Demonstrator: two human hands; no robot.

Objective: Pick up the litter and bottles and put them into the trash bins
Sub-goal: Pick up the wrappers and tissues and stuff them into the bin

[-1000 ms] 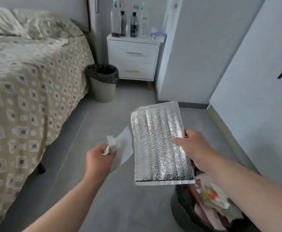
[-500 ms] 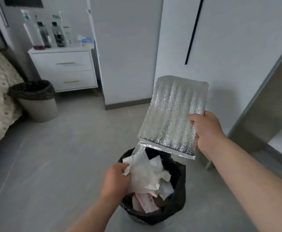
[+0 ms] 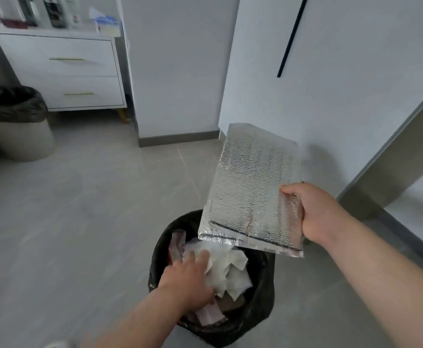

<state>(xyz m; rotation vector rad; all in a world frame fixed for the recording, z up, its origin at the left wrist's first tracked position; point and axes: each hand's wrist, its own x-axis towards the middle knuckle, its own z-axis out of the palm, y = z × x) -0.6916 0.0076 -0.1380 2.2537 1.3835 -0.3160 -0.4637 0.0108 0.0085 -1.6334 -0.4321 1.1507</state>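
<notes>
Item: foil pouch (image 3: 253,187) over full trash bin (image 3: 264,297).
Right hand (image 3: 315,212) pinches its edge; left hand (image 3: 187,277), fingers flat, presses tissue (image 3: 230,267). Risk: pouch slides off heap.

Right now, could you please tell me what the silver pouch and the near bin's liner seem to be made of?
The silver pouch looks like metallised foil over bubble padding: mirror-shiny, with a fine quilted ribbing. The bin liner seems thin black plastic film: slightly glossy, wrinkled and folded over the rim.
</notes>
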